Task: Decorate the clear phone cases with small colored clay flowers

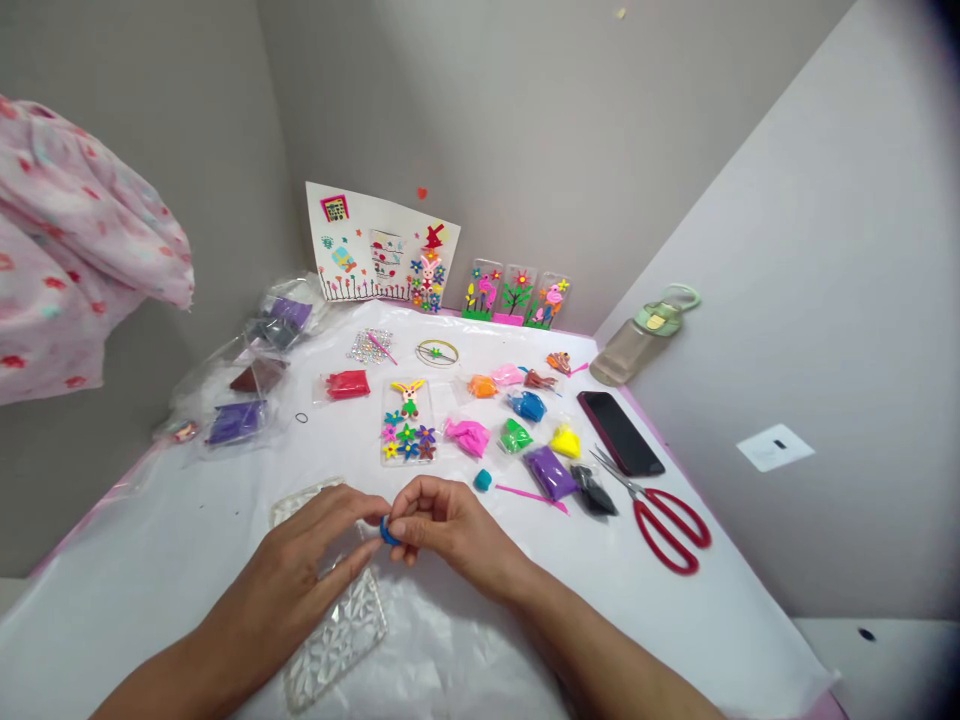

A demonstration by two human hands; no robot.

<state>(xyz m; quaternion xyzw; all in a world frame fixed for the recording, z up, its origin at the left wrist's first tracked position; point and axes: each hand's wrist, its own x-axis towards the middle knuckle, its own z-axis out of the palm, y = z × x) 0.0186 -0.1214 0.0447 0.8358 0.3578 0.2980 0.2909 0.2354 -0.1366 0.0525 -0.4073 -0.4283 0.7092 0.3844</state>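
My left hand (pixel 319 560) and my right hand (pixel 442 525) meet near the table's front, fingers pinched together on a small piece of blue clay (pixel 388 531). Under my left hand lies a clear patterned phone case (pixel 337 625). Just beyond my right hand sit a teal clay lump (pixel 483 480) and a pink modelling stick (pixel 529 495). Further back lies a clear case decorated with clay flowers and a rabbit (pixel 407 420).
Several small bags of coloured clay (pixel 525 420) lie mid-table, with red scissors (pixel 664 520) and a dark phone (pixel 619 432) at the right. Purple and red clay bags (pixel 247 400) sit left. Decorated cards (pixel 382 250) lean on the wall. A bottle (pixel 637 345) lies far right.
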